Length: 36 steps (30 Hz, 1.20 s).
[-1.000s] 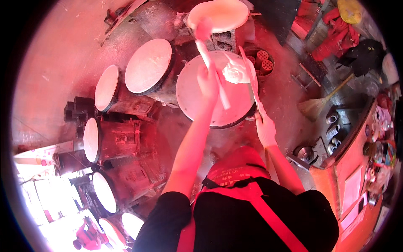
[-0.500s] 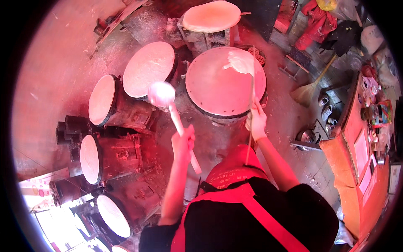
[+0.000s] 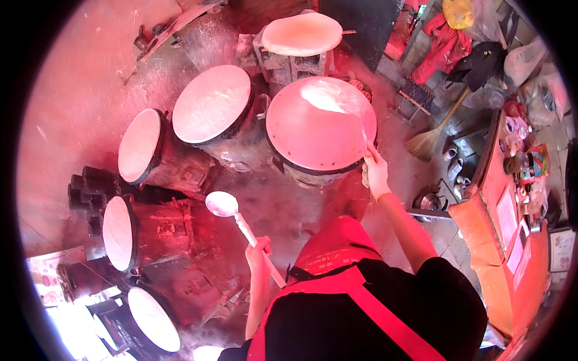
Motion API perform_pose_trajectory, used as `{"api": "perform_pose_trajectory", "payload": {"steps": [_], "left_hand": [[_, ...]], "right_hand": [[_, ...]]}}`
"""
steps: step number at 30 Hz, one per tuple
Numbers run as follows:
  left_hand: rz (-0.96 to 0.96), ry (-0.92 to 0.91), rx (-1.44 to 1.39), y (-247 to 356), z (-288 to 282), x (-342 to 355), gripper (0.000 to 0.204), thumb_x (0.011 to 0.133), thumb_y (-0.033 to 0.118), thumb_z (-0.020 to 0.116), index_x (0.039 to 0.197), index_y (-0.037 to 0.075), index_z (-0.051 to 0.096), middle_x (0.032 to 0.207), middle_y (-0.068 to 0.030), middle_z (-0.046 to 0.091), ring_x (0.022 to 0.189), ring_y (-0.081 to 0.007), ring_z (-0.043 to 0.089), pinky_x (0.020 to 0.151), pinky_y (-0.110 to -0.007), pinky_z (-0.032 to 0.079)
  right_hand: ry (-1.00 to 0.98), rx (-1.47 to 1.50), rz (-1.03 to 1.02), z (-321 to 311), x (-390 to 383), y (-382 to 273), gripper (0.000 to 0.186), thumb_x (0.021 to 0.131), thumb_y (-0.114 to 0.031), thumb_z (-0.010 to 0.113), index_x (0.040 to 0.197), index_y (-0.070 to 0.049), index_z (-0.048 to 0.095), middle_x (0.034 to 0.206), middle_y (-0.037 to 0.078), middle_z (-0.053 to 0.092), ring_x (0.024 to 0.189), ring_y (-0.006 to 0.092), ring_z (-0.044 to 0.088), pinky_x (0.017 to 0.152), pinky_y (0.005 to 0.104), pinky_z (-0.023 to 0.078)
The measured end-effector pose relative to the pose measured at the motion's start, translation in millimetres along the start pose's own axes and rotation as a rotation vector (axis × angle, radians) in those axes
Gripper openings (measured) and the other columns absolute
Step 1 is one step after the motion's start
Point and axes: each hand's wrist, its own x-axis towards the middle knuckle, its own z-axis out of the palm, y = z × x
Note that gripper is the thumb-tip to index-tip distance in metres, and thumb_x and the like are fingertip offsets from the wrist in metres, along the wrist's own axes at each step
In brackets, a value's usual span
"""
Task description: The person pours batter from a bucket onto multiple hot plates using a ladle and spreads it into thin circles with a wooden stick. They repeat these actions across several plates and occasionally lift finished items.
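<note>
My left hand (image 3: 257, 250) grips the handle of a long white ladle (image 3: 224, 206), whose round bowl hangs over the floor between the drum stoves. My right hand (image 3: 377, 172) holds a thin stick scraper (image 3: 363, 137) against the right rim of the large round griddle (image 3: 301, 135) in front of me. A pale patch of batter (image 3: 325, 96) lies on the griddle's far side. I wear a red apron over a black shirt.
Several round drum stoves with pale flat tops stand in an arc at left: (image 3: 212, 103), (image 3: 139, 144), (image 3: 118, 233), (image 3: 154, 319). Another round plate (image 3: 302, 33) sits on blocks behind the griddle. A broom (image 3: 428, 139) lies at right beside an orange counter (image 3: 500, 198).
My left hand has drawn the ladle back from the griddle, down and to the left, to over the floor. My right hand stays at the griddle's right rim with the stick.
</note>
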Motion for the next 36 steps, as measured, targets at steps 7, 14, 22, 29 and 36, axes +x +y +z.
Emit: {"api": "perform_pose_trajectory", "payload": {"steps": [7, 14, 22, 29, 36], "left_hand": [[-0.066, 0.055, -0.134, 7, 35, -20, 0.014, 0.081, 0.011, 0.067, 0.076, 0.003, 0.056, 0.06, -0.0011, 0.047, 0.052, -0.0129, 0.046, 0.052, -0.027, 0.039], [-0.196, 0.019, -0.364, 1, 63, -35, 0.022, 0.085, 0.016, 0.066, 0.072, 0.009, 0.049, 0.056, 0.0027, 0.041, 0.048, -0.0118, 0.041, 0.048, -0.025, 0.036], [-0.112, 0.124, -0.372, -3, 118, -65, 0.012, 0.09, 0.012, 0.06, 0.09, 0.001, 0.058, 0.083, -0.0091, 0.063, 0.078, -0.0202, 0.064, 0.069, -0.028, 0.054], [-0.09, 0.261, -0.351, -21, 136, -79, 0.015, 0.09, 0.011, 0.059, 0.097, -0.002, 0.059, 0.087, -0.0115, 0.066, 0.083, -0.023, 0.067, 0.072, -0.029, 0.056], [-0.154, 0.376, -0.293, -40, 116, -74, 0.016, 0.085, 0.017, 0.067, 0.085, 0.004, 0.057, 0.068, -0.0027, 0.056, 0.061, -0.0168, 0.06, 0.057, -0.026, 0.049]], "right_hand": [[-0.168, -0.112, 0.087, 49, 37, -21, 0.043, 0.095, -0.028, 0.053, 0.138, -0.025, 0.047, 0.054, -0.007, 0.031, 0.034, 0.0061, 0.028, 0.032, 0.0249, 0.023], [-0.576, -0.203, 0.253, -7, 30, -52, 0.039, 0.096, -0.025, 0.051, 0.135, -0.025, 0.049, 0.046, -0.007, 0.026, 0.03, 0.0072, 0.025, 0.029, 0.0253, 0.02], [-0.295, -0.232, 0.075, -17, 117, -59, 0.042, 0.094, -0.025, 0.051, 0.136, -0.02, 0.048, 0.052, -0.007, 0.032, 0.034, 0.0065, 0.029, 0.031, 0.0247, 0.023], [-0.786, -0.431, 0.211, -3, 101, -71, 0.041, 0.097, -0.023, 0.05, 0.138, -0.022, 0.047, 0.055, -0.009, 0.032, 0.036, 0.0038, 0.026, 0.033, 0.0221, 0.021], [-0.83, -0.379, 0.199, -86, 160, -92, 0.041, 0.095, -0.017, 0.048, 0.137, -0.018, 0.048, 0.053, -0.008, 0.036, 0.035, 0.0041, 0.028, 0.031, 0.023, 0.019]]}}
